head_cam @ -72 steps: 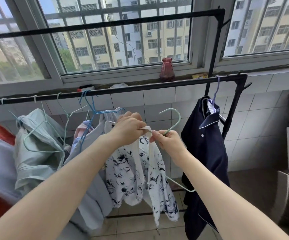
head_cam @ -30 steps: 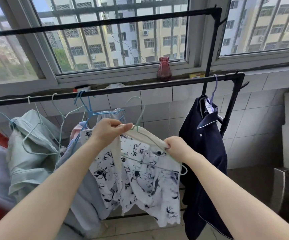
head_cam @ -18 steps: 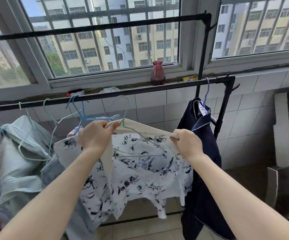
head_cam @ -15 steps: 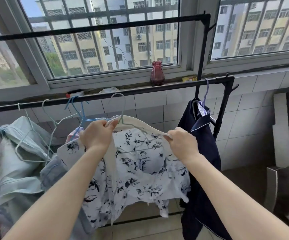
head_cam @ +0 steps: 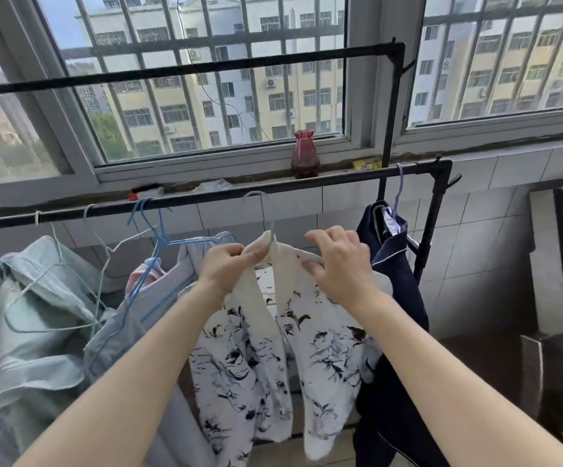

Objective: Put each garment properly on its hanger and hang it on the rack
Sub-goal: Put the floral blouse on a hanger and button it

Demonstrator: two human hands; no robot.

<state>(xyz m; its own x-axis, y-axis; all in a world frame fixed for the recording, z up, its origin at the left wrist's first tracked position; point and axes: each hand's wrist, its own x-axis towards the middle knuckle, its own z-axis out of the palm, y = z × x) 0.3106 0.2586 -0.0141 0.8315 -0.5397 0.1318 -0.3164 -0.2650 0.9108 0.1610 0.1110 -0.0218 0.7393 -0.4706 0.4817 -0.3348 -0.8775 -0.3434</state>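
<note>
Nearest, the left hand (head_cam: 227, 266) pinches the collar of the floral blouse (head_cam: 273, 358), steadying it, while the right hand (head_cam: 337, 261) rests curled fingers (head_cam: 310, 264) on its shoulder, apparently squaring it. The blouse's pale green hanger (head_cam: 266, 214) hooks at the rack's lower rail (head_cam: 307, 185), beside the navy shirt (head_cam: 391, 298).
</note>
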